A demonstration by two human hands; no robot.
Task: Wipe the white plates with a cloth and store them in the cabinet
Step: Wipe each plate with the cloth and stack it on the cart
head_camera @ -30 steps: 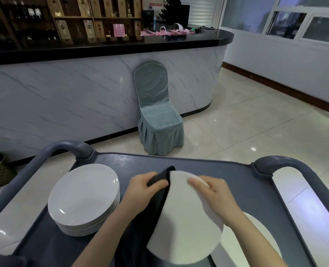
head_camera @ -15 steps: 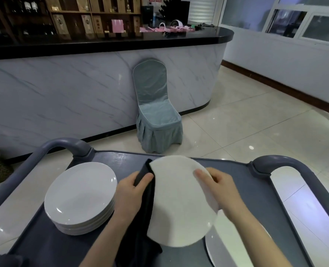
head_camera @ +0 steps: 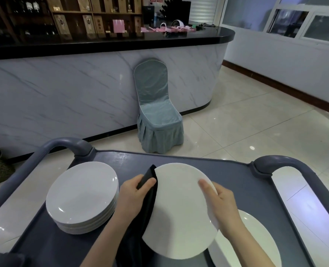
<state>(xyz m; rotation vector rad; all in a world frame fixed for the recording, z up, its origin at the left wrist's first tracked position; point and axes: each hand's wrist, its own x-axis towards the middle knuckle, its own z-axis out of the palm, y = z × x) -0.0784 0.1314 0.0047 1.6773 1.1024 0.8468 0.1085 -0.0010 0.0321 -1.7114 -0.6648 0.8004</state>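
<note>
The biggest thing is the long marble desk (head_camera: 63, 93), far off at 12 o'clock. A blue-gray chair (head_camera: 156, 105) in a cloth cover stands right against it.

Close to the person is a dark gray cart (head_camera: 237, 180). It holds all the plates.

A stack of white plates (head_camera: 80, 195) sits on the cart at 9 o'clock. One more flat plate (head_camera: 256, 243) lies at 5 o'clock, partly hidden.

Between them is the white plate (head_camera: 179, 218) being cleaned. It is up off the cart and tipped, so one round side faces the person.

A dark cloth (head_camera: 150, 199) hangs along the 9 o'clock edge of this plate. The left hand (head_camera: 132, 193) grips the cloth, pinching it between thumb and fingers right at the rim. The right hand (head_camera: 221, 201) holds the plate at its 3 o'clock edge, with the thumb lying on the side we see. I can't see its other fingers; they are behind the plate.

I think this is the wiping step. No cabinet shows in this view.

Next, I think the cloth should rub all around the plate. The right hand must hold tight, because a smooth plate can slip. Then the plate needs carrying to the cabinet.
</note>
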